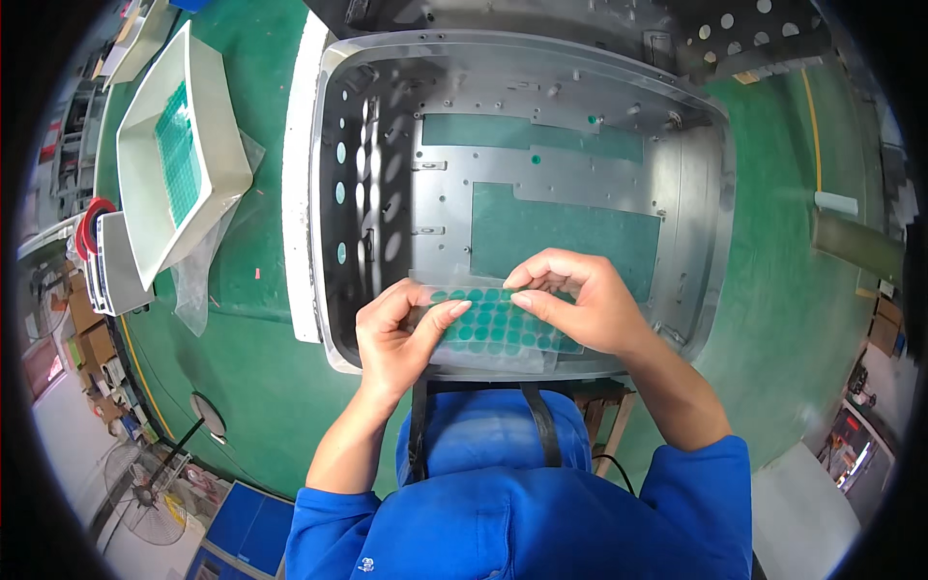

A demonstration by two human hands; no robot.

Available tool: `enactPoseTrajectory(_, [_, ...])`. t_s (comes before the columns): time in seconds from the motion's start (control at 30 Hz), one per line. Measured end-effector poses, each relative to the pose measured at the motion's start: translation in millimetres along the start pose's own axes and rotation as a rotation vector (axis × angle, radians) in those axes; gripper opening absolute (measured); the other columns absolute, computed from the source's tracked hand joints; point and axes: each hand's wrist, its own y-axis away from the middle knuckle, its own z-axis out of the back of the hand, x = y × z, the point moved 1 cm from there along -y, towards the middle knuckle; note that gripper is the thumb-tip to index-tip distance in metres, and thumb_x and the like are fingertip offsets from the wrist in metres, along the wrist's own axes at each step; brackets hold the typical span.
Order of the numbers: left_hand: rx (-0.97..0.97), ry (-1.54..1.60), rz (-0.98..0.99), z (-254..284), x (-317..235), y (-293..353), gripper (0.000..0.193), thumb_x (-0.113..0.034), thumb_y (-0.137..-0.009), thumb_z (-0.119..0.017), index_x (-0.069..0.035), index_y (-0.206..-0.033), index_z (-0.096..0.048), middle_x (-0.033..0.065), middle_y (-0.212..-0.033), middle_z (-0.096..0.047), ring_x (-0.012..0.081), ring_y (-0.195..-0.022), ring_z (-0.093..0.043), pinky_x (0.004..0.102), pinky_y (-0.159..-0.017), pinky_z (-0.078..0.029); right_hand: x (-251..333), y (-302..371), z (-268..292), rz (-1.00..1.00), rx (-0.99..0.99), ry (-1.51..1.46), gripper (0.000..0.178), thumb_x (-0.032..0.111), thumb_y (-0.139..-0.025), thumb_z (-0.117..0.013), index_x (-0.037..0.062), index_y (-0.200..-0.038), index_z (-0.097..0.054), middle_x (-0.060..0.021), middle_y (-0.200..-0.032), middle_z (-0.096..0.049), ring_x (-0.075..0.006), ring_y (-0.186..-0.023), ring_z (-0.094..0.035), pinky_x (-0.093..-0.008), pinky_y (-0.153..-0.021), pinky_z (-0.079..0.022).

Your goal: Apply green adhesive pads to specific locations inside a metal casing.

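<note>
A clear sheet of round green stickers (498, 332) is held over the near edge of a metal housing (715, 193). My left hand (398, 329) pinches the sheet's left side between thumb and fingers. At its upper edge, my right hand (585, 298) has thumb and forefinger closed together; whether a single sticker is between those fingertips is too small to tell. Under the sheet, a pale translucent sheet (522, 361) shows along the housing's near rim. The housing has large cut-outs in its floor, small studs and holes, and a row of round holes in its left wall.
To the left, a white plastic bin (215, 116) holds a green gridded sheet (178, 155), with a clear plastic bag (198, 280) beside it. Red tape rolls (94, 227) lie near the bin. A standing fan (145, 493) is at the lower left. A perforated metal part (754, 34) sits beyond the housing.
</note>
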Motion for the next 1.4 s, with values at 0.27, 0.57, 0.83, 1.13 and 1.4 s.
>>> enactPoseTrajectory(0.27, [-0.013,-0.051,0.025,-3.7,-4.6,-1.2,0.016,-0.003,-0.068,-0.07,0.0,-0.066,-0.054,-0.0039,-0.057,-0.044,0.0004,-0.048,-0.032,0.0172,-0.041,-0.022,-12.5,2.7,0.5,0.22,-0.147,0.207,0.006,0.002,-0.077,-0.058,0.001,-0.082,-0.055,-0.0025,-0.078,-0.058,-0.0081,-0.073,-0.053,-0.0224,-0.064,-0.043])
enactPoseTrajectory(0.57, [-0.204,-0.013,0.222,5.2,-3.2,-1.6,0.013,-0.006,-0.073,-0.067,0.001,-0.073,-0.056,-0.0026,-0.065,-0.055,0.0008,-0.058,-0.045,0.0139,-0.05,-0.034,-89.7,-71.6,89.8,-0.013,-0.436,0.568,0.005,0.007,-0.074,-0.059,0.0029,-0.076,-0.058,-0.0018,-0.075,-0.052,-0.0091,-0.062,-0.046,-0.0226,-0.061,-0.04])
enactPoseTrajectory(0.83, [-0.213,0.027,0.264,9.9,-2.8,1.6,0.013,-0.007,-0.073,-0.068,0.001,-0.076,-0.058,-0.0001,-0.068,-0.058,0.0025,-0.06,-0.048,0.0149,-0.054,-0.037,-86.9,-81.6,89.3,-0.114,-0.347,0.784,0.004,0.012,-0.073,-0.058,0.0097,-0.076,-0.059,-0.003,-0.083,-0.051,-0.019,-0.076,-0.052,-0.0321,-0.069,-0.041])
enactPoseTrajectory(1.13, [-0.22,0.052,0.289,10.2,-0.8,0.3,0.014,-0.007,-0.072,-0.068,0.002,-0.077,-0.058,0.0012,-0.071,-0.059,0.0038,-0.063,-0.05,0.0152,-0.057,-0.039,-84.0,-84.2,88.6,-0.167,-0.333,0.887,0.005,0.013,-0.075,-0.055,0.0104,-0.076,-0.059,-0.0039,-0.086,-0.052,-0.0206,-0.081,-0.053,-0.0341,-0.069,-0.043])
enactPoseTrajectory(1.4, [-0.223,0.068,0.305,9.7,-0.4,-1.2,0.014,-0.007,-0.072,-0.068,0.001,-0.078,-0.058,0.0016,-0.072,-0.059,0.0045,-0.065,-0.051,0.0163,-0.06,-0.04,-78.3,-83.1,87.9,-0.202,-0.299,0.895,0.006,0.014,-0.076,-0.055,0.0101,-0.077,-0.059,-0.0038,-0.087,-0.052,-0.0201,-0.081,-0.054,-0.0343,-0.07,-0.043])
